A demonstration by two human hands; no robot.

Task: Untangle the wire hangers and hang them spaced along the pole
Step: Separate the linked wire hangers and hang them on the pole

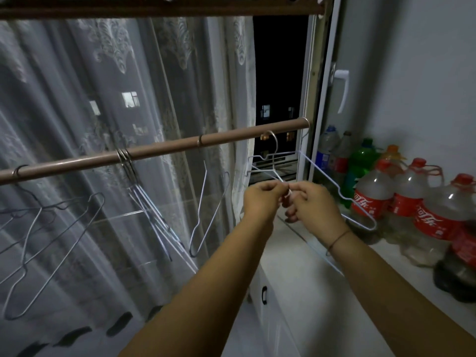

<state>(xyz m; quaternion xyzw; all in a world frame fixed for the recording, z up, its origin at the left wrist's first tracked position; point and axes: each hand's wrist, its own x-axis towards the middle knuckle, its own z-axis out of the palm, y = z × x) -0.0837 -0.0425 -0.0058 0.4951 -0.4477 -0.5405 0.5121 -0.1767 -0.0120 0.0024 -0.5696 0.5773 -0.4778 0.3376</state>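
A brown pole (164, 148) slants across the window. On it hang a grey wire hanger (51, 240) at far left, a bunch of several hangers (152, 215) hooked together, and a single hanger (208, 210) from its own hook. Near the pole's right end two white wire hangers (268, 163) cross each other; one's long arm (342, 199) runs down to the right. My left hand (260, 199) and my right hand (314, 202) meet below them, both pinching the white wire where the hangers join.
A sheer curtain (116, 99) hangs behind the pole. The open window (280, 73) shows night outside. Several plastic bottles (401, 202) crowd the white sill (322, 253) at right. A window handle (342, 88) sticks out above them.
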